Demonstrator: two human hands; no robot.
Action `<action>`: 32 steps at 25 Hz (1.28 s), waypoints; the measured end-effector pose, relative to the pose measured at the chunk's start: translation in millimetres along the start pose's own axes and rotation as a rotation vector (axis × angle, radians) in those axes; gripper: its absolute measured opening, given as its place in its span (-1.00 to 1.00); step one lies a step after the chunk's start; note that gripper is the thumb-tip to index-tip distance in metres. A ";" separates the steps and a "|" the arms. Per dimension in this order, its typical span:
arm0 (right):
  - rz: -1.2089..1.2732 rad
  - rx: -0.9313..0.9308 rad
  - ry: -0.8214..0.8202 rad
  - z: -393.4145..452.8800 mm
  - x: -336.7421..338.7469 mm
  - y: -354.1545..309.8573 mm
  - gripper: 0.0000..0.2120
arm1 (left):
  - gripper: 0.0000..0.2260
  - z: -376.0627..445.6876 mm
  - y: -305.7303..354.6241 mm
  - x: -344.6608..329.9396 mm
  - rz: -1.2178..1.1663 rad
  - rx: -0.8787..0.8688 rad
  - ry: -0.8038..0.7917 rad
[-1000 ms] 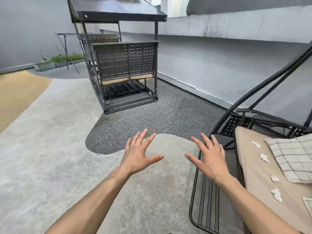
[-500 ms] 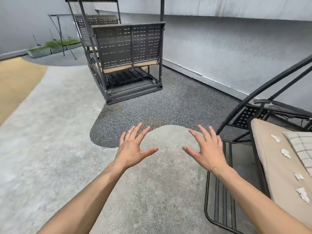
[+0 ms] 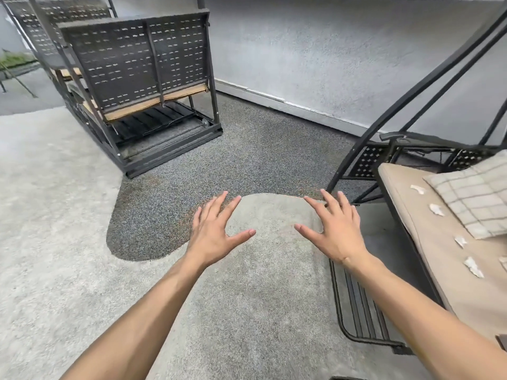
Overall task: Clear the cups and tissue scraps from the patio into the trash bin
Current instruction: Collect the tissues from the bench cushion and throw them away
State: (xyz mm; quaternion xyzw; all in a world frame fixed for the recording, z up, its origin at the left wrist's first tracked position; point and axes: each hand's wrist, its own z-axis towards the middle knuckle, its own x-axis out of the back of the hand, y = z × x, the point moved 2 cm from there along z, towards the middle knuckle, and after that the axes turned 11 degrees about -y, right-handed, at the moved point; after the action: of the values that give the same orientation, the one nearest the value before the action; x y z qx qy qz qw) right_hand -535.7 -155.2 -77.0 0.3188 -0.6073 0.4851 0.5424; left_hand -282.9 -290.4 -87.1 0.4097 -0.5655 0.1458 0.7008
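Since the earlier frame the view has swung back toward the swing seat, so more of its beige cushion [image 3: 428, 242] and the checked pillow [image 3: 472, 198] shows, while both hands stay held out.

Largest is the patio floor [image 3: 55, 215], pale with a dark gravel patch; left of the cushion and farther off stands a dark metal swing bench [image 3: 137, 78]. Left hand [image 3: 212, 234] and right hand [image 3: 336, 231] hover left of the cushion, fingers spread, holding nothing. Four tissue scraps [image 3: 436, 209] (small white bits) lie on the cushion beside the pillow.
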 end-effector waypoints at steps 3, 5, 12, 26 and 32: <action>-0.015 -0.060 0.009 22.9 0.1 22.4 -0.27 | -0.19 45.0 4.9 -5.2 -0.010 -0.055 -0.015; -0.017 -0.079 0.016 43.8 -1.8 39.2 -0.27 | -0.20 78.4 8.8 -8.4 -0.002 -0.092 -0.012; -0.042 -0.135 0.051 140.7 3.7 134.5 -0.27 | -0.24 222.4 38.5 -24.3 0.019 -0.163 -0.041; -0.040 -0.303 0.047 288.5 24.4 270.9 -0.29 | -0.21 470.8 111.6 -70.4 0.056 -0.301 -0.132; -0.042 -0.503 0.082 352.4 28.0 320.1 -0.26 | -0.22 600.0 135.1 -98.0 0.046 -0.481 -0.184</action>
State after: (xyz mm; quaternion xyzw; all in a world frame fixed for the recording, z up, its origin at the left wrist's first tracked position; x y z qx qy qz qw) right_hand -957.1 -376.5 -107.1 0.1664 -0.6796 0.3202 0.6387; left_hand -808.1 -624.6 -106.4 0.2296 -0.6546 -0.0149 0.7201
